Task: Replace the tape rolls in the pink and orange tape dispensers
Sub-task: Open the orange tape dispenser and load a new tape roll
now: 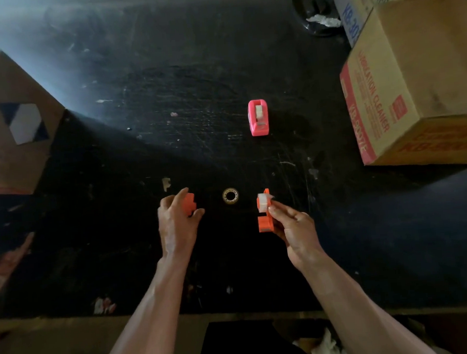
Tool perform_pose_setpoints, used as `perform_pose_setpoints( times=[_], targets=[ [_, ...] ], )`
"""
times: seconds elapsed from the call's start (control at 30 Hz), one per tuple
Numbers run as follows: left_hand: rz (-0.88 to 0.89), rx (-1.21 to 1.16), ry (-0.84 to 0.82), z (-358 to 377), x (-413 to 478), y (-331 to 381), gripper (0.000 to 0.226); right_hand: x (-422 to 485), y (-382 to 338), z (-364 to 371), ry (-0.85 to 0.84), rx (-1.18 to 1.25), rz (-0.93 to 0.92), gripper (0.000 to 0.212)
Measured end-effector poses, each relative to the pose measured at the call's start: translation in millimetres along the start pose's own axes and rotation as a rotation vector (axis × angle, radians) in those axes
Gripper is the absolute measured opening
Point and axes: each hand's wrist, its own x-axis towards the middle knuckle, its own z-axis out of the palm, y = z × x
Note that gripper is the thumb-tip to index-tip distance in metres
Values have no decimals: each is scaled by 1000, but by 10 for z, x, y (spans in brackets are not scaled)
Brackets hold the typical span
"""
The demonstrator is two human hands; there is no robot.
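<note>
The pink tape dispenser (258, 117) stands alone on the black table (191, 82), a tape roll seated in it. My left hand (176, 220) grips an orange dispenser piece (189, 204) close to the table. My right hand (291, 226) holds the other part of the orange dispenser (264, 222), which carries a white tape roll (263, 202); my fingertips touch that roll. Between my hands a small, nearly used-up tape roll (230, 195) lies flat on the table.
A cardboard box (7, 122) stands at the left. Stacked cleaner cartons (414, 78) fill the right side. A black dish (315, 11) with a white scrap sits at the back. Bits of torn tape dot the table. The table's front edge runs below my forearms.
</note>
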Motion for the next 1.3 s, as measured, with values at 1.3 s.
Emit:
perform_pose_setpoints(
  times=[1.3],
  targets=[
    [-166,-786,-537,276,-576,738,63,-165,-2,-37,-20,13,-88,16]
  ],
)
